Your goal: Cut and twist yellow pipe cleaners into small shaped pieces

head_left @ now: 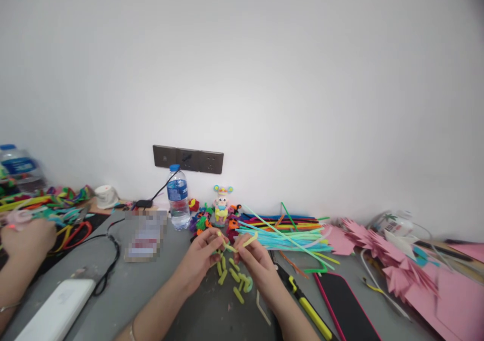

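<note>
My left hand (199, 256) and my right hand (257, 263) meet over the grey table (151, 285), both pinching a yellow-green pipe cleaner (242, 243) that bends between their fingertips. Just below the hands lie several short yellow-green pipe cleaner pieces (231, 278) and a small teal loop. The fingers of both hands are closed on the strand.
A pile of coloured pipe cleaners (287, 230) lies behind my right hand. A water bottle (178, 199), a small figurine (222, 205), a yellow-handled tool (308, 305), a red-edged phone (346, 308) and pink paper cutouts (397, 265) are around. Another person's hand (26, 240) works at the left; a white power bank (56, 311) lies nearby.
</note>
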`<action>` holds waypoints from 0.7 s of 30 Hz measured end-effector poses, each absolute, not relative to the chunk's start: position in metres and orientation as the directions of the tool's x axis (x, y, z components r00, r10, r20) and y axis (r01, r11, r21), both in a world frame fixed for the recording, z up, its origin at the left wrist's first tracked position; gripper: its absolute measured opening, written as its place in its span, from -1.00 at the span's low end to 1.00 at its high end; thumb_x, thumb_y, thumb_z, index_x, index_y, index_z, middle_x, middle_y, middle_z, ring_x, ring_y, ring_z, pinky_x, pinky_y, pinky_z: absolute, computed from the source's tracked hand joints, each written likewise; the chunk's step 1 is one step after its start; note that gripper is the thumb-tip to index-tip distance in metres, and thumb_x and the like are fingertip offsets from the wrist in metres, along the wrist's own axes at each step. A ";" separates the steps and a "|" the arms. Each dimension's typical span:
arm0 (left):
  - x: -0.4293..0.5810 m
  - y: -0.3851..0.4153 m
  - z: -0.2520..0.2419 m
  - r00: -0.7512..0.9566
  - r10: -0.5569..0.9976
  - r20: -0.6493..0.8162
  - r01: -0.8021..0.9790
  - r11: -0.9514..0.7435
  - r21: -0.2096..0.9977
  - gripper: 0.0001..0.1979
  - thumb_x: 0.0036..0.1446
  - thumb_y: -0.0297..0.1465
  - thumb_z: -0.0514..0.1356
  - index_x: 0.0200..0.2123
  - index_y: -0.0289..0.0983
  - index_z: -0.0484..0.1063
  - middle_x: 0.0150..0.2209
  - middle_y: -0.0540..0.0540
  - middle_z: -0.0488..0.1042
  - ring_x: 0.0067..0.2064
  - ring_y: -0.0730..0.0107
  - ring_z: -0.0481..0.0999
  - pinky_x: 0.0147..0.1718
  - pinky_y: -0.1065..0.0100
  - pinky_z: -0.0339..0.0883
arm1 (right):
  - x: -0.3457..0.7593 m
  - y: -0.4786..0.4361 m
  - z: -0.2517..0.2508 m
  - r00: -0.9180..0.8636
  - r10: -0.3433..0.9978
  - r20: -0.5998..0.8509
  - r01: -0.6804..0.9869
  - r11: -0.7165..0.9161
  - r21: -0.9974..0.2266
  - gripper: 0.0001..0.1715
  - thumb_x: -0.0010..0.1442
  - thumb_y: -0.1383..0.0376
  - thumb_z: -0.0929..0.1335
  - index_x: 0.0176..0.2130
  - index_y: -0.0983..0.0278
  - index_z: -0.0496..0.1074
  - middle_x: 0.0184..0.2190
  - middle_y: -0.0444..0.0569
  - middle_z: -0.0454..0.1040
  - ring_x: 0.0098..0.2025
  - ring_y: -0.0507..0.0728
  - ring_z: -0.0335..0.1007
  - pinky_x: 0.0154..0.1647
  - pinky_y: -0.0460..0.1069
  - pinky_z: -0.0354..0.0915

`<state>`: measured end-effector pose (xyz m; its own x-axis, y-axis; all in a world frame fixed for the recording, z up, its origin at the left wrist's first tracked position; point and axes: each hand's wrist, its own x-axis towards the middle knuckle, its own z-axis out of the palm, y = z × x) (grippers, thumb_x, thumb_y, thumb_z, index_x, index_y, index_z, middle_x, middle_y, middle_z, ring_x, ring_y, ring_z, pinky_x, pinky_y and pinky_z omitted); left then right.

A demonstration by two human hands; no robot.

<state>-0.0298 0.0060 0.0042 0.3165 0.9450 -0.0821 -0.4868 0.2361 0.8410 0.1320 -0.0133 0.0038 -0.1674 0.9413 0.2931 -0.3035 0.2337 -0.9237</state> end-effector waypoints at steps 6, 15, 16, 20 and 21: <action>-0.028 0.004 0.005 0.347 0.934 -0.090 -0.483 0.261 0.836 -0.69 -0.09 -0.23 0.41 -0.37 -0.24 0.41 -0.49 0.10 0.29 -0.45 0.58 0.28 -0.55 0.55 0.09 | 0.135 -0.007 -0.008 -0.141 0.944 0.299 -0.320 0.242 -0.916 -0.70 0.17 0.07 0.38 -0.40 0.25 0.40 -0.46 -0.15 0.30 -0.45 0.04 0.23 -0.39 -0.06 0.19; -0.026 0.003 0.012 0.355 0.935 -0.029 -0.281 0.136 0.950 -0.66 -0.19 -0.20 0.45 -0.50 -0.34 0.47 -0.62 0.11 0.25 -0.58 0.64 0.09 -0.61 0.54 -0.04 | 0.137 -0.009 -0.006 -0.096 0.961 0.258 -0.312 0.217 -0.925 -0.72 0.13 0.08 0.42 -0.36 0.25 0.42 -0.46 -0.15 0.35 -0.45 0.03 0.26 -0.39 -0.07 0.18; -0.026 0.002 0.012 0.367 0.930 -0.026 -0.257 0.128 0.958 -0.66 -0.20 -0.20 0.45 -0.52 -0.35 0.48 -0.63 0.11 0.26 -0.58 0.64 0.09 -0.61 0.53 -0.05 | 0.137 -0.009 -0.005 -0.091 0.960 0.263 -0.312 0.223 -0.923 -0.73 0.13 0.09 0.42 -0.36 0.25 0.42 -0.46 -0.15 0.35 -0.45 0.03 0.26 -0.39 -0.07 0.19; -0.027 0.003 0.008 0.408 0.912 -0.035 -0.218 0.134 0.967 -0.67 -0.21 -0.22 0.45 -0.51 -0.34 0.47 -0.64 0.11 0.29 -0.60 0.63 0.10 -0.62 0.53 -0.06 | 0.136 -0.010 -0.001 -0.087 0.950 0.299 -0.300 0.261 -0.917 -0.76 0.12 0.13 0.43 -0.37 0.25 0.44 -0.44 -0.14 0.38 -0.44 0.03 0.26 -0.38 -0.08 0.21; -0.027 0.003 0.007 0.417 0.908 -0.033 -0.220 0.136 0.966 -0.67 -0.21 -0.23 0.45 -0.50 -0.33 0.45 -0.63 0.11 0.31 -0.60 0.63 0.11 -0.61 0.53 -0.06 | 0.136 -0.010 0.000 -0.085 0.949 0.304 -0.293 0.268 -0.918 -0.77 0.12 0.13 0.43 -0.37 0.25 0.44 -0.44 -0.13 0.39 -0.43 0.03 0.27 -0.38 -0.08 0.23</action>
